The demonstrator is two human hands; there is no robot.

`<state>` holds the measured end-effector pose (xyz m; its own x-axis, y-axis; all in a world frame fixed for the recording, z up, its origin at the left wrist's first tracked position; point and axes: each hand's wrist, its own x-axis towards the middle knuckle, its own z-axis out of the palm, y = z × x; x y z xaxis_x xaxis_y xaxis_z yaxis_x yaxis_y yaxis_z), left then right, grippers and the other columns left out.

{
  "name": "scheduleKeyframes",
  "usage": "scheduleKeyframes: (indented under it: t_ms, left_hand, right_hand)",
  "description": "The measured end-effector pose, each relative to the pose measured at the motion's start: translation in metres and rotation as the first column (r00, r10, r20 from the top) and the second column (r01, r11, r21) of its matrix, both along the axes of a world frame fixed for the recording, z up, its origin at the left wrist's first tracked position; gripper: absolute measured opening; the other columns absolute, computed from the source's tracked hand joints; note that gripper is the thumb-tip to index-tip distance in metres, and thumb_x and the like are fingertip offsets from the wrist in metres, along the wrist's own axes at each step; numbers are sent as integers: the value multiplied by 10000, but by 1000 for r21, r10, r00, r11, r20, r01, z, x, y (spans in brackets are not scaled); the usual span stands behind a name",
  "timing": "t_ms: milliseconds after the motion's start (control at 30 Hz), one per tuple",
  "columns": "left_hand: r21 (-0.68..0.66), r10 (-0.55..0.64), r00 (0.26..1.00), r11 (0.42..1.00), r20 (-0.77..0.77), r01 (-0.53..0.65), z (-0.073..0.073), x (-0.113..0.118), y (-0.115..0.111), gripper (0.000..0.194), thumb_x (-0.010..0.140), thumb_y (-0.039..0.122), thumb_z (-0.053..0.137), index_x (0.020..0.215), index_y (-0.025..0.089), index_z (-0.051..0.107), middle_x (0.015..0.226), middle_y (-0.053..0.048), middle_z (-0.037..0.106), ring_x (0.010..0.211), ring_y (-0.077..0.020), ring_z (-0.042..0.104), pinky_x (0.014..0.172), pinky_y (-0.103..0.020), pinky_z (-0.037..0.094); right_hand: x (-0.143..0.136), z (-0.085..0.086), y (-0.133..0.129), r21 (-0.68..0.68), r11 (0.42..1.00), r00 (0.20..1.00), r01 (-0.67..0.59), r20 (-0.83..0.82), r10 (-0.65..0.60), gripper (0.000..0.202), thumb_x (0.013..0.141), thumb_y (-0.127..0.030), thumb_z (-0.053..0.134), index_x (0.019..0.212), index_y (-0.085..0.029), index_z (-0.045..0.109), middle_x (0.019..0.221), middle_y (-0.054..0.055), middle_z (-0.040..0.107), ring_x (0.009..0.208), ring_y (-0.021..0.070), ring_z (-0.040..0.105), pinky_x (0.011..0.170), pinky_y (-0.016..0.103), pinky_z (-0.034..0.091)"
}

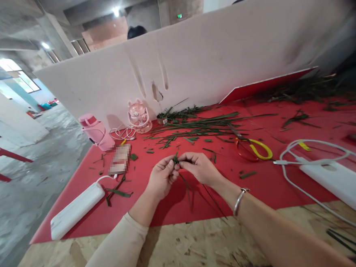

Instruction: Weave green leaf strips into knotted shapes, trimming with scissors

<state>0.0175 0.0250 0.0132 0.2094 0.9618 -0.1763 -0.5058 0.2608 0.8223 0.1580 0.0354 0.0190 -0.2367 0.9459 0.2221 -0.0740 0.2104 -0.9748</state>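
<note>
My left hand [163, 176] and my right hand [199, 167] meet above the red table covering [177, 204]. Between their fingertips is a small green knot of leaf strips [175, 159], pinched from both sides. Thin strips trail down from it toward the table's front edge. Fingers partly hide the knot's shape. Beyond the hands lies a spread of long green leaf strips [202, 125]. Scissors with red and yellow handles [254, 149] rest to the right of my right hand.
A pink bottle [96, 132], a clear pink cup [140, 118] and a blurred flat item [120, 159] stand or lie at left. White power banks [76, 209] with cables lie on both sides. A white partition [203, 58] rises behind; a person's dark hair [136, 32] shows above it.
</note>
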Motion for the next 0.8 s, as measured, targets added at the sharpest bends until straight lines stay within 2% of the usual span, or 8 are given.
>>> scheduleKeyframes:
  t_ms: [100,167,400,500,567,667,733,800]
  left_hand:
    - [-85,-54,994,994,91,62,1,-4,1,277,652,216,703,905,152,610,580,44,571,399,5,488,400,-74,413]
    - [-90,-72,992,993,105,82,0,-5,2,272,659,205,698,912,159,610,586,41,574,399,5,491,398,-72,415]
    - [37,-101,993,994,-53,103,-7,-3,2,342,629,293,720,907,144,588,581,36,569,419,-19,503,419,-107,416]
    - [62,-95,992,993,-86,101,-9,-2,2,315,651,322,698,875,136,578,590,34,565,417,-15,494,418,-107,397]
    - [86,-95,990,991,-104,104,-9,-2,1,284,672,334,676,843,132,572,606,31,565,424,-13,494,422,-108,392]
    - [100,-117,976,986,-182,137,-8,-1,0,274,679,344,664,812,123,571,619,15,576,446,-27,519,428,-117,394]
    - [82,-135,966,984,-221,157,-7,0,-1,288,668,349,671,815,123,572,624,5,586,464,-40,539,439,-125,403]
    - [66,-150,962,983,-227,169,-7,1,-1,301,653,352,682,814,123,572,636,1,593,480,-46,551,455,-130,416]
  right_hand:
    - [-2,1,0,2,1000,1000,-13,-22,13,80,692,-214,574,699,-178,645,657,-11,628,656,124,567,680,245,434]
    - [-4,0,-1,-25,999,998,-23,-54,22,82,693,-227,576,687,-177,641,651,-14,620,645,116,557,671,239,430]
    - [-8,-6,0,-197,980,999,21,-40,-30,138,688,-242,556,580,-158,566,546,-23,572,510,82,487,546,216,390]
    - [-5,-7,0,-127,990,996,65,-52,-72,57,671,-219,579,676,-163,571,592,-23,583,554,94,521,571,219,409]
    - [-3,-7,-1,-42,994,993,105,-53,-107,119,681,-231,597,783,-172,583,623,-21,587,576,104,535,577,225,420]
    - [-3,-6,-2,31,991,992,128,0,-128,129,711,-293,599,760,-175,617,630,-4,589,582,113,528,580,236,429]
    - [-6,-5,-3,-28,985,985,172,-20,-173,146,697,-322,613,679,-177,618,612,-4,579,564,108,512,558,231,429]
    - [-11,-5,-4,-188,963,970,194,-113,-217,176,661,-352,637,655,-180,598,558,-23,543,493,91,473,484,216,408]
